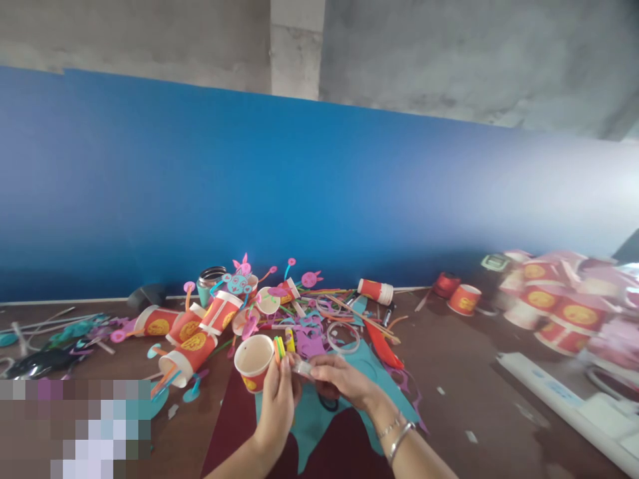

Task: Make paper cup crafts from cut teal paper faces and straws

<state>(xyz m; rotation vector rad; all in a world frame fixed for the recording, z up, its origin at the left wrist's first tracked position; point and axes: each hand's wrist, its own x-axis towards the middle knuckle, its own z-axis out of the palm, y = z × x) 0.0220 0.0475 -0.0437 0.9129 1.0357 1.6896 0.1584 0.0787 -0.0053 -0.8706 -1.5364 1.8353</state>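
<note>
My left hand (279,394) is closed around a small bundle of drinking straws (279,347) in green, yellow and orange, their ends sticking up past the fingers. Fingers bent, my right hand (347,380) pinches a whitish, translucent strip (303,368) that looks like clear tape, between the two hands. Just left of the straws stands an upright paper cup (253,362), white inside and red outside. Under both hands lies teal paper (372,372) with cut edges. Part of a dark ring-shaped thing (328,402) shows below my right hand; the rest is hidden.
Decorated red paper cups (194,342) with straw limbs crowd the left. Purple paper scraps (310,340) and a clear ring (343,337) lie ahead. At right are blurred stacked cups (564,313) and a white power strip (544,386). A blue partition (299,199) stands behind.
</note>
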